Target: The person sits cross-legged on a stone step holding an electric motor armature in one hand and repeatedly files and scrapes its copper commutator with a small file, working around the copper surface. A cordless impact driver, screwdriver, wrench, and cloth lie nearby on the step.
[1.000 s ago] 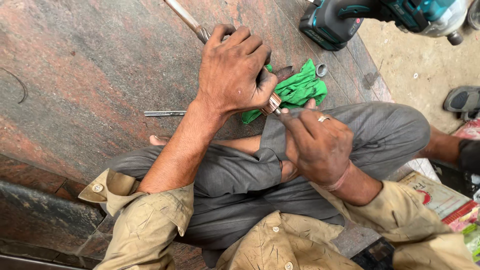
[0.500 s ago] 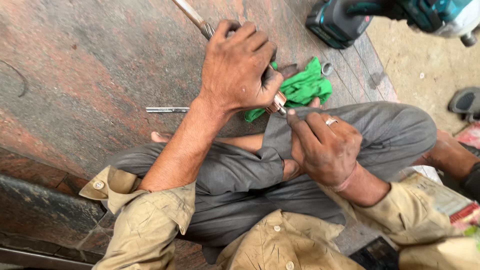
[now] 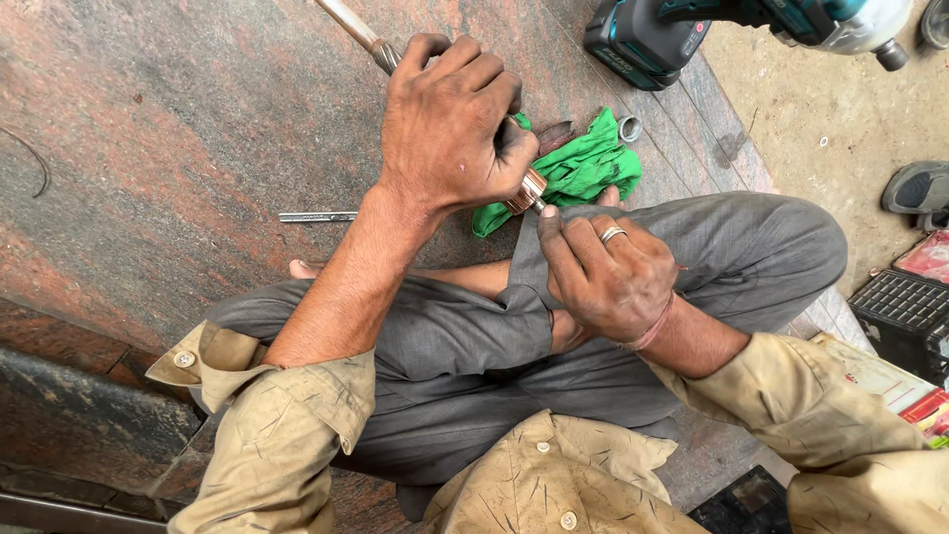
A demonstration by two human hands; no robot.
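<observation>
So the small copper-coloured cylindrical part (image 3: 532, 190) sits at the centre, clamped in the left hand (image 3: 450, 124), whose fingers are wrapped tight around it and a metal rod (image 3: 358, 30) running off to 11 o'clock. The right hand (image 3: 605, 272) has crept in since a second ago: its fingers now pinch right at the part's tip, closed on it. Looks like fine fiddling is underway. Green rag (image 3: 583, 168) lies just behind at 1 o'clock, cordless drill (image 3: 672, 35) further out on the stone surface (image 3: 178, 148).

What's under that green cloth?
The green cloth lies on the reddish stone slab. A metal ring sits beside it. The left hand covers its near edge; anything beneath the cloth is hidden.
</observation>
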